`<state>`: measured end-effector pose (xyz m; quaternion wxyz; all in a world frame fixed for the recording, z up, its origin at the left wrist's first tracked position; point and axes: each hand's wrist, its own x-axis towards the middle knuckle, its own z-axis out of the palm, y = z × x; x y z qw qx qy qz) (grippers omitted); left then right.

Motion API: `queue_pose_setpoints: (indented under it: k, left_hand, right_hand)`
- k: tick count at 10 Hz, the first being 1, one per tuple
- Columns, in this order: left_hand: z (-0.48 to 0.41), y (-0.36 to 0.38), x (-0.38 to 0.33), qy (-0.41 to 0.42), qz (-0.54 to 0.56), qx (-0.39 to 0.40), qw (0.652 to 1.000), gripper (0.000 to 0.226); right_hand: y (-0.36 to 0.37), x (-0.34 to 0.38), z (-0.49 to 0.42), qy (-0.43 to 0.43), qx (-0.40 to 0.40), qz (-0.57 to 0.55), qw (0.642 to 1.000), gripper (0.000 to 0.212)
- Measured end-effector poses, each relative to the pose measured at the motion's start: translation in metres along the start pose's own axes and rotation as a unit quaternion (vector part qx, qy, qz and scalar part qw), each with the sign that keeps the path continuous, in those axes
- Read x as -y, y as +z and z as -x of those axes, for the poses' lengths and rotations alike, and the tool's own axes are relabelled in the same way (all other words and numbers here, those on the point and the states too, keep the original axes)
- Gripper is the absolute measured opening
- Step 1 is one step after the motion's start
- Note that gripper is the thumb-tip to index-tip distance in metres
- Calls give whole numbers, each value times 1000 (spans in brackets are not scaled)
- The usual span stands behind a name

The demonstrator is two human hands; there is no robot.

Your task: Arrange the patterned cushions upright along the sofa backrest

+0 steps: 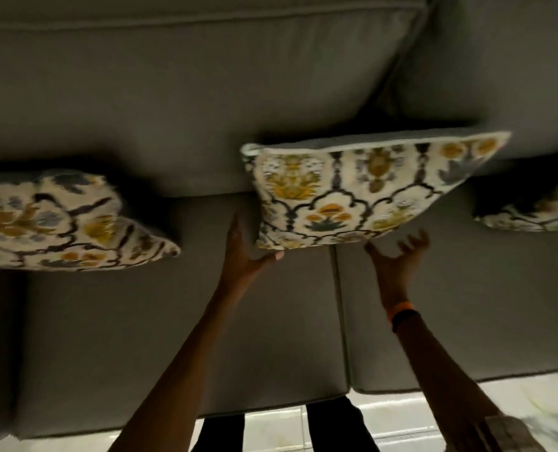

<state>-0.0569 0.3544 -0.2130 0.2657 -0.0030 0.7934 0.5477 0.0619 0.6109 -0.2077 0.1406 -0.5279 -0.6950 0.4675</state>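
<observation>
A cream cushion with yellow and dark floral pattern (362,190) leans upright against the grey sofa backrest (189,102) at the middle. My left hand (243,256) is spread at its lower left corner, thumb touching the bottom edge. My right hand (398,259) is just below its lower right edge, fingers apart, holding nothing. A second patterned cushion (59,223) lies tilted on the seat at the left. The edge of a third patterned cushion (532,210) shows at the far right, mostly out of frame.
The grey seat cushions (173,321) meet at a seam under my hands. A pale tiled floor (515,399) runs along the sofa's front edge. My dark trouser legs (329,425) stand against the sofa front. An orange and black band (401,313) is on my right wrist.
</observation>
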Motion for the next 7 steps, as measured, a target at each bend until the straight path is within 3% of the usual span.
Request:
queue_pose_setpoints:
  k: [1,2,3,5,6,7]
  left_hand:
    - [-29,40,-32,54,67,11,996,99]
    - [-41,75,-51,72,69,-6,995,80]
    - [-40,90,-56,59,89,-9,994,79]
    - [-51,99,-44,56,52,-37,996,89]
    - [-60,93,-45,57,45,-27,997,88]
    - [-48,81,-25,67,50,-30,996,101]
  right_hand:
    - [-44,12,-73,-49,78,17,996,128]
    - [-55,29,-118,-135,245,46,959,105]
    - [-52,34,-136,-128,269,11,955,99]
    - [-45,-1,-125,-109,222,-34,968,93]
    - [-28,-15,-124,-73,217,-36,973,108]
    - [-18,-39,-100,-71,177,-20,981,114]
